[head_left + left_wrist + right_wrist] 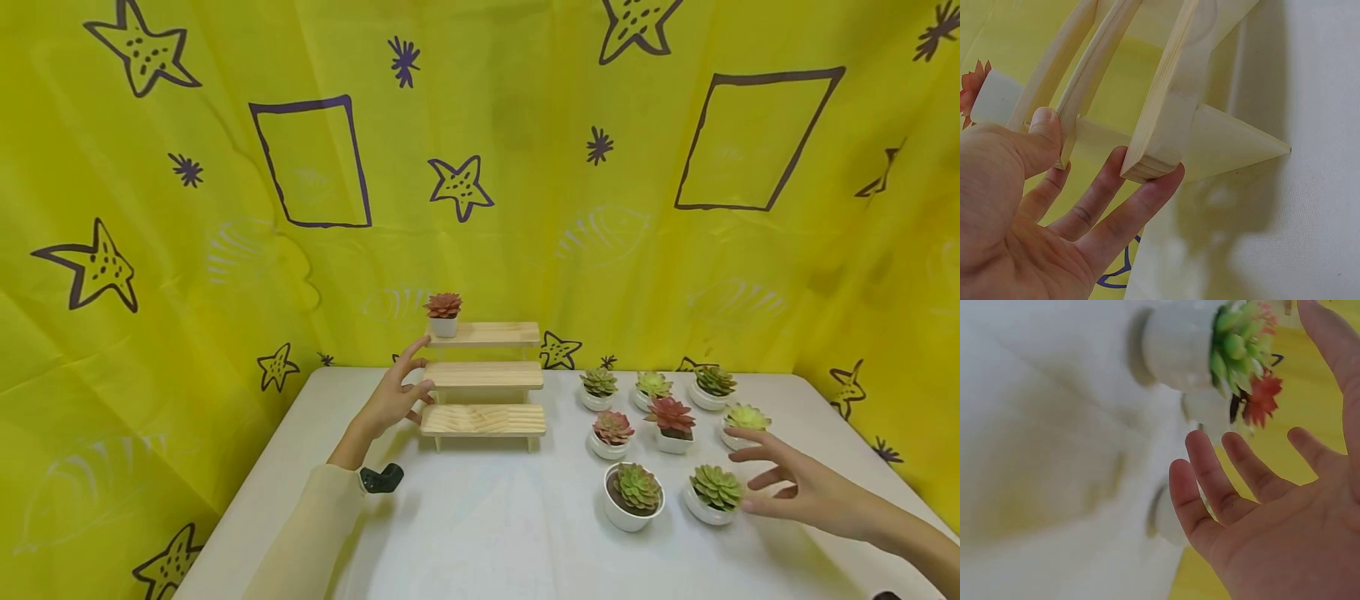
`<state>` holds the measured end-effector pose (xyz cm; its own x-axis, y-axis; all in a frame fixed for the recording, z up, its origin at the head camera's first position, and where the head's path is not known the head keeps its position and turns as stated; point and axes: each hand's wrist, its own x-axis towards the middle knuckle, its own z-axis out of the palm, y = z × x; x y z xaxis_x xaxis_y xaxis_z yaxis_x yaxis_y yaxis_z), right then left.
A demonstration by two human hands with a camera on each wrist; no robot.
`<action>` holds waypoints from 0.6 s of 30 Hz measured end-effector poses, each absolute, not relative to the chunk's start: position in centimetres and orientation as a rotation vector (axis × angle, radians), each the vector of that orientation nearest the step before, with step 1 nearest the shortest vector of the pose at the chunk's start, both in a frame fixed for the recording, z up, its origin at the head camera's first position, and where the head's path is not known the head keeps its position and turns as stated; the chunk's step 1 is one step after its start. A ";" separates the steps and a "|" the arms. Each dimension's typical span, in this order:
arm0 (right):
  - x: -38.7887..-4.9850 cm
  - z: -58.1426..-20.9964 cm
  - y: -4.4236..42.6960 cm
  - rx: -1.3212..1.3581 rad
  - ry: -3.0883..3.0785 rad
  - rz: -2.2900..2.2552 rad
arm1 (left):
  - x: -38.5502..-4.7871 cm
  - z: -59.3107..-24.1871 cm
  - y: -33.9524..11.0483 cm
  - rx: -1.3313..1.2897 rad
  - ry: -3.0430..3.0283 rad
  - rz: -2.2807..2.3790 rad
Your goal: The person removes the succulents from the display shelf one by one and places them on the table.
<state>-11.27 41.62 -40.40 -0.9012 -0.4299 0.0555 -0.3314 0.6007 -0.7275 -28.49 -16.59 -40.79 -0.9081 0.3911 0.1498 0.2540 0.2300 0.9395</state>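
A three-tier wooden stand stands at the table's middle. On its top board sits a red succulent in a white square pot. My left hand is at the stand's left ends, fingers spread; in the left wrist view, fingertips touch the lowest board and the thumb meets a higher one. My right hand hovers beside a green succulent in a round white pot, fingers apart and holding nothing. In the right wrist view, a green succulent's white pot lies beyond the fingertips.
Several other potted succulents group on the table's right, among them a red one, a pink one and a green one in a larger pot. A yellow curtain hangs behind the white table.
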 end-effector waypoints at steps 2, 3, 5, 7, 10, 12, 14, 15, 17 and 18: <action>-11.7 -39.5 41.6 -0.655 2.729 -1.168 | -28.5 -40.8 -16.6 0.622 2.374 1.773; -11.8 -39.1 41.5 -0.654 2.749 -1.159 | -28.5 -40.8 -16.6 0.623 2.375 1.772; -12.2 -38.3 41.3 -0.643 2.791 -1.147 | -28.5 -40.7 -16.5 0.615 2.377 1.773; -12.8 -37.5 41.1 -0.651 2.836 -1.123 | -28.4 -40.7 -16.5 0.607 2.381 1.771; -13.8 -36.3 40.6 -0.672 2.917 -1.082 | -28.4 -40.7 -16.4 0.590 2.387 1.766; -14.4 -35.5 40.3 -0.701 2.960 -1.057 | -28.5 -40.7 -16.4 0.582 2.389 1.765; -15.0 -34.9 39.9 -0.722 3.007 -1.038 | -28.5 -40.8 -16.4 0.583 2.389 1.766; -15.3 -34.6 39.8 -0.726 3.026 -1.027 | -28.5 -40.8 -16.4 0.583 2.388 1.767; -15.8 -34.1 39.5 -0.723 3.047 -1.016 | -28.5 -40.8 -16.4 0.587 2.383 1.773; -16.0 -33.9 39.3 -0.723 3.055 -1.013 | -28.5 -40.8 -16.4 0.587 2.382 1.774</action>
